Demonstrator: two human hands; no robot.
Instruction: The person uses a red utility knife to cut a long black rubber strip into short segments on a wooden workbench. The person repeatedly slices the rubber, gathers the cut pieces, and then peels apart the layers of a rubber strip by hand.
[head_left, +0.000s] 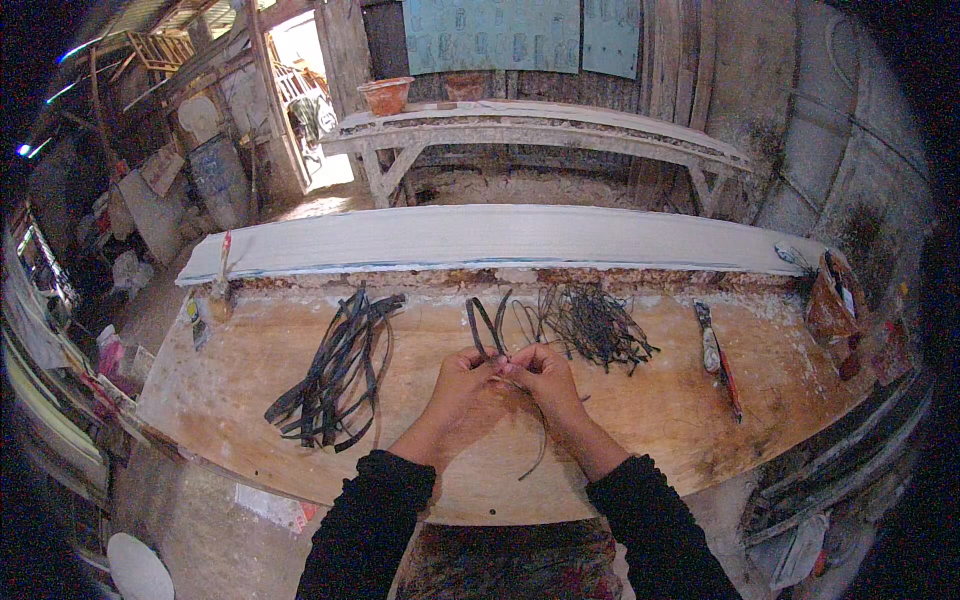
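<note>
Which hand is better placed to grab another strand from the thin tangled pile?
Probably the right hand: the thin tangled pile lies just beyond it, while the left hand sits nearer the wide dark strips.

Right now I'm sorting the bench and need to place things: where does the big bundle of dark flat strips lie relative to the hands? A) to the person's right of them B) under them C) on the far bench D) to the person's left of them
D: the bundle of dark flat strips lies on the workbench, left of the left hand and right hand.
</note>
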